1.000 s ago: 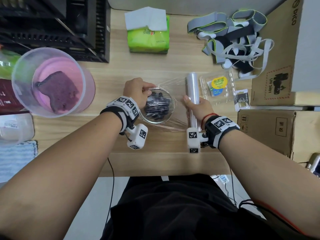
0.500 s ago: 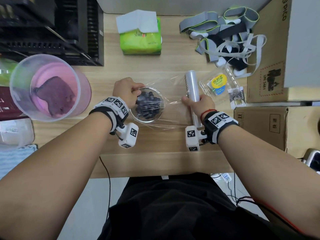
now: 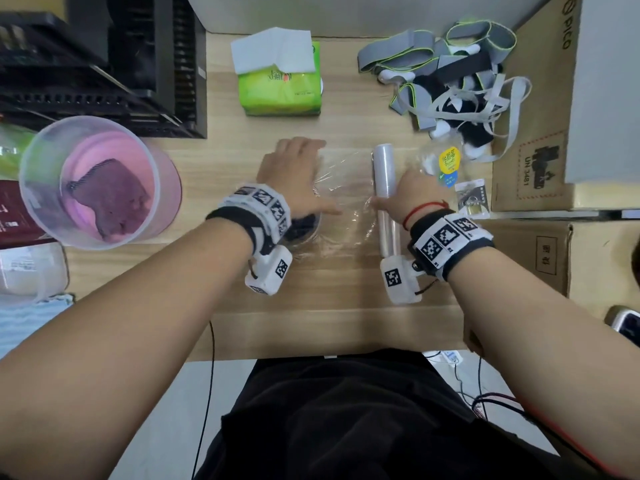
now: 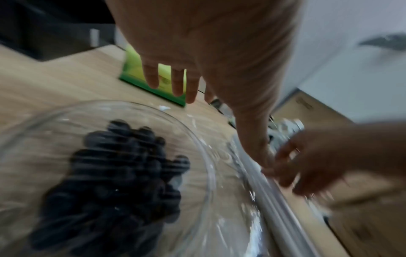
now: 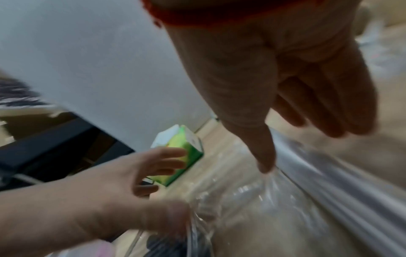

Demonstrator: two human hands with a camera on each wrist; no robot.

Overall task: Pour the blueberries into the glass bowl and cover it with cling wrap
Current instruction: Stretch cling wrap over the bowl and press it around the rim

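The glass bowl (image 4: pixel 197 139) of blueberries (image 4: pixel 114 173) stands on the wooden table (image 3: pixel 339 292), mostly hidden under my left wrist in the head view. Cling wrap (image 3: pixel 346 199) stretches from the bowl to its roll (image 3: pixel 383 168), which lies just to the right. My left hand (image 3: pixel 308 178) is spread flat over the bowl, fingers straight, its thumb reaching toward the roll. My right hand (image 3: pixel 405 190) straddles the roll. Its thumb (image 5: pixel 264 161) presses where the film leaves the roll (image 5: pixel 329 173), and its fingers lie straight along the far side. Both wrist views are blurred.
The empty clear blueberry box (image 3: pixel 446 164) lies right of the roll. A green tissue pack (image 3: pixel 280 88) sits behind the bowl, a pile of straps (image 3: pixel 450 81) at the back right, and cardboard boxes (image 3: pixel 533 161) along the right. A pink-tinted tub (image 3: pixel 100 181) and black rack (image 3: pixel 104 64) stand on the left.
My left hand has let go of the bowl's left edge and spread flat over the bowl. My right hand has loosened its grip and slid further up the roll.
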